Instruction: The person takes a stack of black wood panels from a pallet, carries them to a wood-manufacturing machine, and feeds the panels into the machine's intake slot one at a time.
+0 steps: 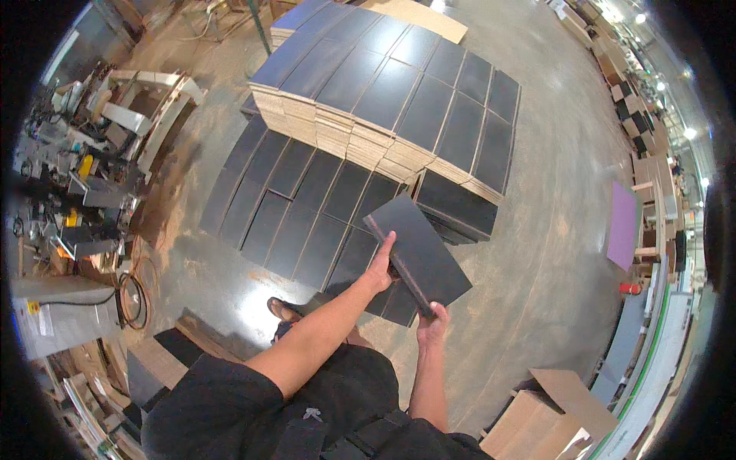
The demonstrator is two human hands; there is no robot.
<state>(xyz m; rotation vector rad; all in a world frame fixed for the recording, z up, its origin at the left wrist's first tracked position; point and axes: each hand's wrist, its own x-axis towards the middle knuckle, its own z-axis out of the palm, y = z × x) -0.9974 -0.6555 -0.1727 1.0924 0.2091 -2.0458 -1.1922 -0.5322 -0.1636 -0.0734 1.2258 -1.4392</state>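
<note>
Between both hands I hold a dark rectangular panel (422, 249), tilted, above the near right part of the stacks. My left hand (381, 264) grips its left edge, with the thumb lying on the top face. At the near end my right hand (433, 323) is closed round the corner. Whether it is one board or several together, I cannot tell. Below and beyond lie low rows of dark-faced panels (295, 218). Behind them rises a taller stack of panels (391, 92) with pale, raw-looking edges.
Machinery (100, 184) with scattered parts stands at the left, beside a grey cabinet (65, 310) with looped cables. An open cardboard box (533, 425) sits at the lower right. Farther right are a purple sheet (622, 226) and a long rail (652, 368). Concrete floor (544, 253) surrounds the stacks.
</note>
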